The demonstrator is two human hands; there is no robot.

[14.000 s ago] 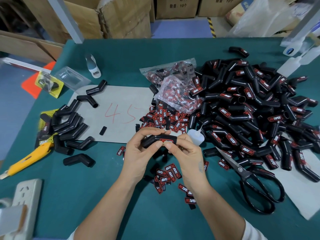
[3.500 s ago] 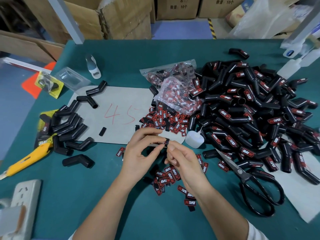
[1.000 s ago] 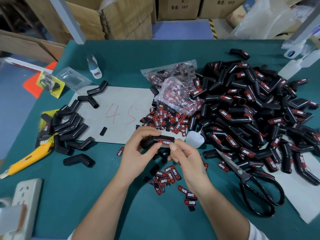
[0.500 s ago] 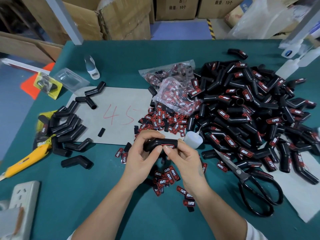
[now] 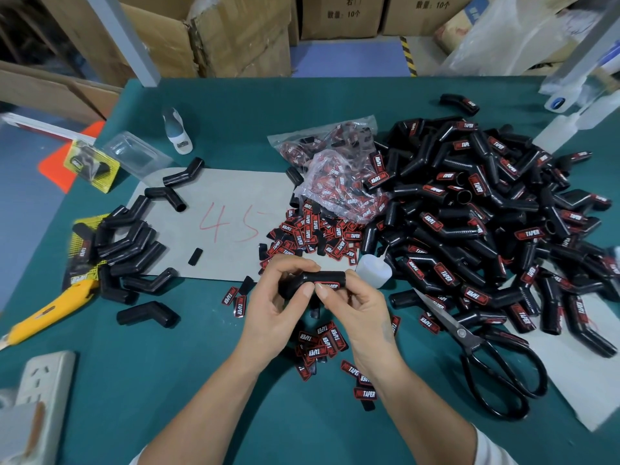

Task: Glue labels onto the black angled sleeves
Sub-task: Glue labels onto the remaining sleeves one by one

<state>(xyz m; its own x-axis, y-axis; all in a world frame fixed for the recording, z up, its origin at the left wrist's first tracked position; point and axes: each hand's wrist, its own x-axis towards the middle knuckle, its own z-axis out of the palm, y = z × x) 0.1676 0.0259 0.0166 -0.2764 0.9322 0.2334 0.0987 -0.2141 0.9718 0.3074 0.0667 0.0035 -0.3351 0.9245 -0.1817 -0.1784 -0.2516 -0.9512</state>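
Observation:
Both hands hold one black angled sleeve (image 5: 315,279) just above the table, near its front middle. My left hand (image 5: 278,310) grips its left end, thumb on the front. My right hand (image 5: 355,307) pinches the right part, thumb pressing a red and black label (image 5: 330,285) on the sleeve. Loose labels (image 5: 312,234) lie behind the hands, and more labels (image 5: 323,342) lie under them. A small white glue bottle (image 5: 373,270) stands just right of the sleeve. Plain sleeves (image 5: 129,246) lie at the left; labelled sleeves (image 5: 486,223) are heaped at the right.
A grey card marked 45 (image 5: 221,223) lies mid-table. Black scissors (image 5: 493,360) lie at the right front, a yellow utility knife (image 5: 43,315) and a white power strip (image 5: 37,397) at the left. A clear bag of labels (image 5: 339,172) sits behind the loose ones.
The sleeve has stayed between both hands over the last second. My right thumb has shifted along the label. 3.5 s ago the hands held only a label.

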